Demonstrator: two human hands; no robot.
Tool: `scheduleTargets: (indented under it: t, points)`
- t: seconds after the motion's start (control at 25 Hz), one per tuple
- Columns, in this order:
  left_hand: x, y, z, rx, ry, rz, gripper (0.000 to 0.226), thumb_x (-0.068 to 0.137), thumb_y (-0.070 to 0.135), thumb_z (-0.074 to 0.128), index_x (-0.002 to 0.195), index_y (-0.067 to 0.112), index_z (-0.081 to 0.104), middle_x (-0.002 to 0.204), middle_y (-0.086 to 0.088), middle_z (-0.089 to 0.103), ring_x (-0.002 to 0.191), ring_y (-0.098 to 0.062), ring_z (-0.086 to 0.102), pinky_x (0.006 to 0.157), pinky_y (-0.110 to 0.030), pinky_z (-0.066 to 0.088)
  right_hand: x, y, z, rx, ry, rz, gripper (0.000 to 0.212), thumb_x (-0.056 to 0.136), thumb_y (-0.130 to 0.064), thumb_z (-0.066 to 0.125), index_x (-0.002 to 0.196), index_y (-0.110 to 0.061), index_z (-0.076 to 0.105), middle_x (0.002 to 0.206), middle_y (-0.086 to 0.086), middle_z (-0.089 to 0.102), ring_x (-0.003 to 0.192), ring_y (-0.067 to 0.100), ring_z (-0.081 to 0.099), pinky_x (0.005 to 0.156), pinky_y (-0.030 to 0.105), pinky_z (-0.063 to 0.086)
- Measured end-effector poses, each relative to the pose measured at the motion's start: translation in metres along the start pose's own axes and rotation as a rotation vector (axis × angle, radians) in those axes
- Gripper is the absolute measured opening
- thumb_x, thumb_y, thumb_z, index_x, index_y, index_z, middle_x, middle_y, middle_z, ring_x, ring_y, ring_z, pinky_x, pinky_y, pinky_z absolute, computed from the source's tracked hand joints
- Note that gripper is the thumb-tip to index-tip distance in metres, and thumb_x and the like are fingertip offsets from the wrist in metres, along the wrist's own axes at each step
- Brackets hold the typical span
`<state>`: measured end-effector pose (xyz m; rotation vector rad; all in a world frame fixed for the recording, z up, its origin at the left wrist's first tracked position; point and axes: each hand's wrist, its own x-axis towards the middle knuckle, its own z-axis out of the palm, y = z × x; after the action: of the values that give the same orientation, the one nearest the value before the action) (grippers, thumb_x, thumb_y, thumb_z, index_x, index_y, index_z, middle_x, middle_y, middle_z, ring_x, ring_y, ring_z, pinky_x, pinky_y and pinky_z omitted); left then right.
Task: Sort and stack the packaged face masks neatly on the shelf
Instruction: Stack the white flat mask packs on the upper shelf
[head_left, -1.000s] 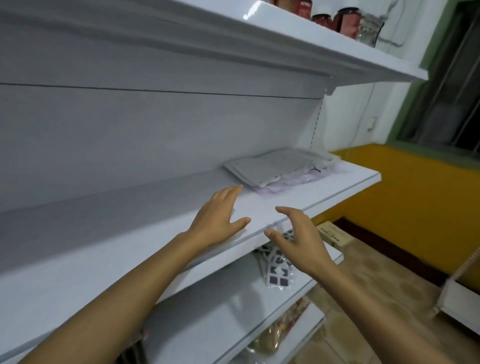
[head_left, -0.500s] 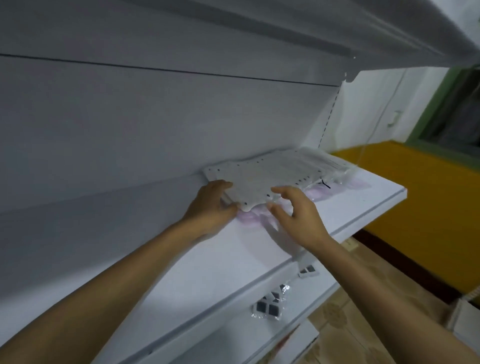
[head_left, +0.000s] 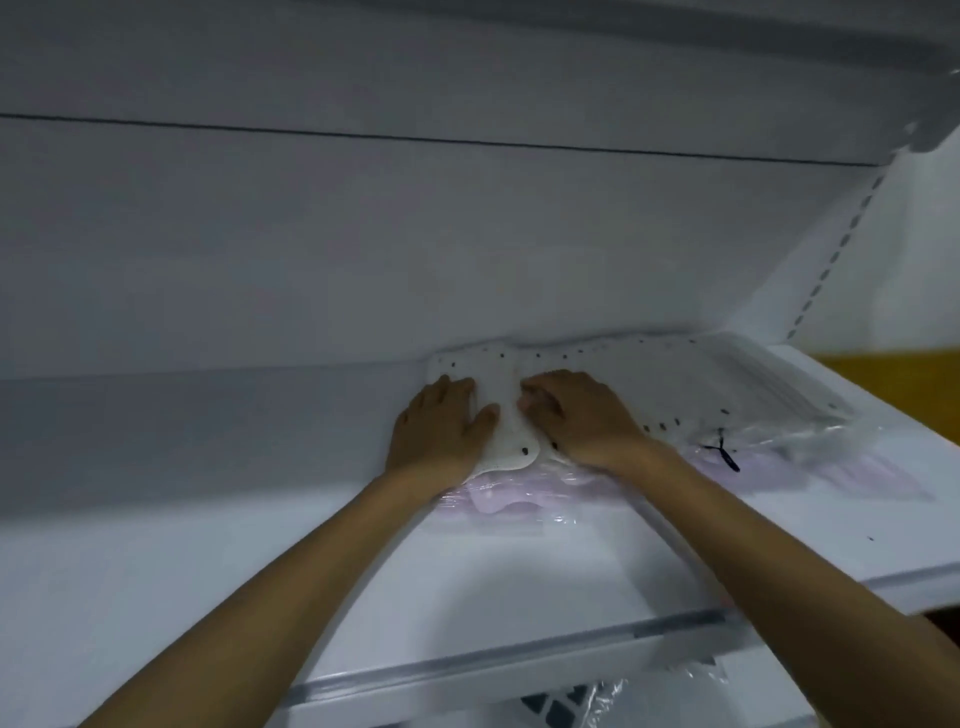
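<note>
While the white mask pack (head_left: 623, 376) is lying on the pink packs (head_left: 501, 503) at the back of the shelf (head_left: 467, 577), the L hand (head_left: 441, 434) is pressing flat on it w/ fingers straight; the R hand (head_left: 584, 421) is bending its fingers on the pack's fold (pinching or only pressing, I cannot tell).

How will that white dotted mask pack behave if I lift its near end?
Probably floppy: the white mask pack buckles into a ridge between the left hand and right hand. Likely light: it looks thin and flat. It may slide, lying on glossy film over the pink packs.
</note>
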<state>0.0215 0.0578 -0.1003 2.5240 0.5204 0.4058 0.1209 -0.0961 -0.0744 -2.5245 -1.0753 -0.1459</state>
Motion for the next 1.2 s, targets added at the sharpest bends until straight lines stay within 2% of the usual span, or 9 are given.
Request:
scheduleTargets:
  t: [0.12, 0.28, 0.44, 0.56, 0.68, 0.76, 1.04, 1.16, 1.2]
  points:
    - [-0.004, -0.004, 0.002, -0.051, 0.021, 0.036, 0.05, 0.099, 0.039, 0.042, 0.145, 0.021, 0.038, 0.154, -0.002, 0.031, 0.141, -0.019, 0.029, 0.113, -0.027, 0.023, -0.009, 0.007, 0.011, 0.109, 0.151, -0.039, 0.035, 0.096, -0.031, 0.046, 0.124, -0.016, 0.059, 0.117, 0.005, 0.064, 0.107, 0.026, 0.057, 0.086, 0.03, 0.039]
    - [-0.005, -0.011, -0.001, -0.203, 0.186, -0.015, 0.041, 0.09, 0.038, 0.048, 0.122, 0.018, 0.062, 0.143, -0.004, 0.042, 0.132, -0.019, 0.04, 0.097, -0.012, 0.026, -0.009, 0.008, 0.001, 0.414, 0.263, 0.072, 0.026, 0.098, -0.021, 0.044, 0.117, -0.013, 0.06, 0.104, 0.005, 0.067, 0.096, 0.023, 0.06, 0.078, 0.028, 0.041]
    - [-0.012, -0.008, -0.008, -0.189, 0.399, 0.062, 0.042, 0.081, 0.049, 0.046, 0.104, 0.025, 0.072, 0.119, 0.011, 0.052, 0.117, -0.016, 0.049, 0.092, -0.011, 0.032, -0.013, 0.011, 0.003, 0.074, 0.347, 0.007, 0.034, 0.09, -0.018, 0.036, 0.107, -0.013, 0.064, 0.092, 0.007, 0.069, 0.087, 0.03, 0.062, 0.088, 0.038, 0.038]
    - [-0.026, 0.004, -0.01, -0.059, 0.156, 0.244, 0.062, 0.071, 0.066, 0.051, 0.12, 0.031, 0.064, 0.122, 0.019, 0.052, 0.117, -0.002, 0.044, 0.096, -0.016, 0.036, -0.012, 0.012, 0.004, -0.179, 0.178, 0.019, 0.024, 0.092, -0.018, 0.041, 0.102, -0.019, 0.062, 0.097, -0.001, 0.065, 0.095, 0.024, 0.056, 0.09, 0.034, 0.021]
    - [-0.028, 0.003, -0.006, 0.056, -0.023, 0.283, 0.1, 0.05, 0.085, 0.057, 0.137, 0.036, 0.045, 0.146, 0.017, 0.031, 0.135, 0.001, 0.021, 0.108, -0.021, 0.022, -0.011, 0.013, 0.002, -0.187, 0.158, 0.05, 0.024, 0.091, -0.016, 0.044, 0.104, -0.02, 0.063, 0.107, -0.001, 0.061, 0.103, 0.023, 0.053, 0.094, 0.03, 0.016]
    - [-0.025, 0.0, -0.005, 0.012, -0.075, 0.248, 0.106, 0.046, 0.091, 0.054, 0.139, 0.045, 0.032, 0.151, 0.02, 0.017, 0.143, -0.002, 0.01, 0.113, -0.025, 0.016, -0.009, 0.014, 0.001, -0.152, 0.159, 0.053, 0.028, 0.089, -0.019, 0.042, 0.103, -0.023, 0.066, 0.109, -0.001, 0.061, 0.105, 0.022, 0.052, 0.1, 0.031, 0.015]
    - [-0.023, 0.001, -0.007, -0.057, -0.166, 0.207, 0.097, 0.05, 0.086, 0.055, 0.131, 0.058, 0.011, 0.147, 0.027, 0.011, 0.143, 0.001, 0.009, 0.116, -0.023, 0.013, -0.011, 0.007, 0.003, 0.116, 0.129, -0.032, 0.04, 0.092, -0.037, 0.037, 0.126, -0.038, 0.058, 0.118, -0.007, 0.064, 0.114, 0.018, 0.054, 0.116, 0.043, 0.011]
    - [-0.025, 0.006, -0.011, -0.291, -0.118, 0.129, 0.067, 0.074, 0.066, 0.046, 0.136, 0.042, 0.037, 0.142, 0.027, 0.033, 0.133, 0.006, 0.032, 0.11, -0.019, 0.027, -0.008, 0.007, 0.001, 0.383, 0.238, 0.009, 0.036, 0.096, -0.023, 0.041, 0.128, -0.025, 0.057, 0.108, -0.001, 0.067, 0.096, 0.016, 0.06, 0.098, 0.027, 0.038]
    - [-0.026, 0.011, -0.014, -0.435, -0.097, 0.086, 0.054, 0.085, 0.058, 0.045, 0.131, 0.031, 0.048, 0.128, 0.02, 0.059, 0.124, -0.005, 0.05, 0.102, -0.025, 0.038, -0.005, 0.009, -0.002, 0.544, 0.251, 0.093, 0.032, 0.097, -0.017, 0.044, 0.125, -0.022, 0.058, 0.103, -0.002, 0.065, 0.089, 0.013, 0.059, 0.086, 0.018, 0.042]
